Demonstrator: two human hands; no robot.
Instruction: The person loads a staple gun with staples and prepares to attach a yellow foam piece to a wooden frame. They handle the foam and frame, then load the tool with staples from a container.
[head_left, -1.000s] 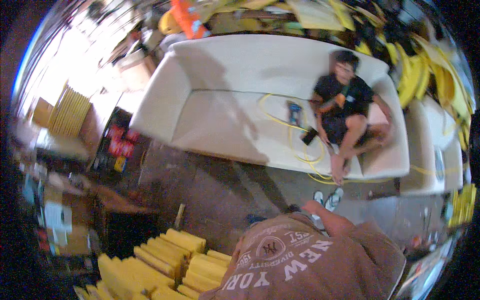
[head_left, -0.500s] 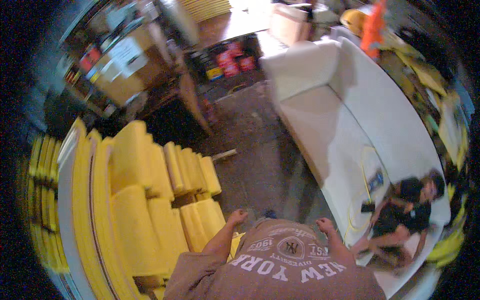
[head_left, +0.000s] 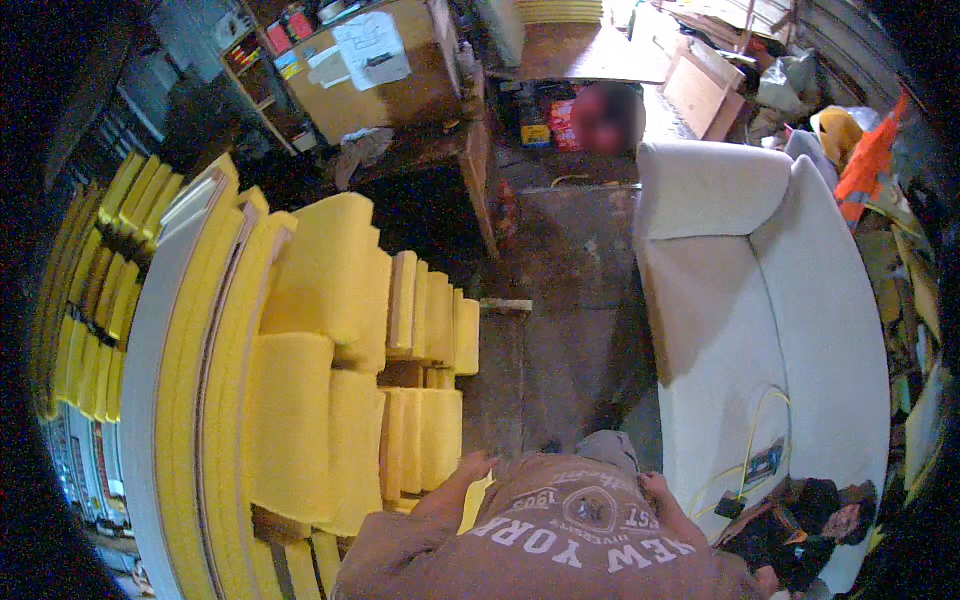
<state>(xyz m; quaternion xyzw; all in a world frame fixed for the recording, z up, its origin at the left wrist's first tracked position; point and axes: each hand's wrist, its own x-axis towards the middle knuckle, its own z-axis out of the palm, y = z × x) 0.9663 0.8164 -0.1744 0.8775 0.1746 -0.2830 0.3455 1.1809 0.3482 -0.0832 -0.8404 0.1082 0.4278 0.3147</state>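
My left hand (head_left: 478,464) hangs low at my left side, its fingers loosely curled and nothing visible in them. Nearest to it are the yellow foam-padded panels (head_left: 427,440), stacked upright in rows. On the other side, my right hand (head_left: 653,484) hangs by my hip, close to the front of a white sofa (head_left: 700,310). Its fingers are mostly hidden against my shirt, and no held object shows. Both hands are apart from the panels and the sofa.
A person in dark clothes (head_left: 800,515) is on the near end of the sofa, beside a yellow cord (head_left: 752,435). A cardboard-brown cabinet (head_left: 400,90) stands at the far left. A short wooden strip (head_left: 506,306) lies on the dark floor (head_left: 570,290). An orange cloth (head_left: 868,165) hangs behind the sofa.
My view has turned left, so the panels, cabinet and sofa sit farther right in the picture. Both hands still hang at my sides. The person sits lower in the frame.
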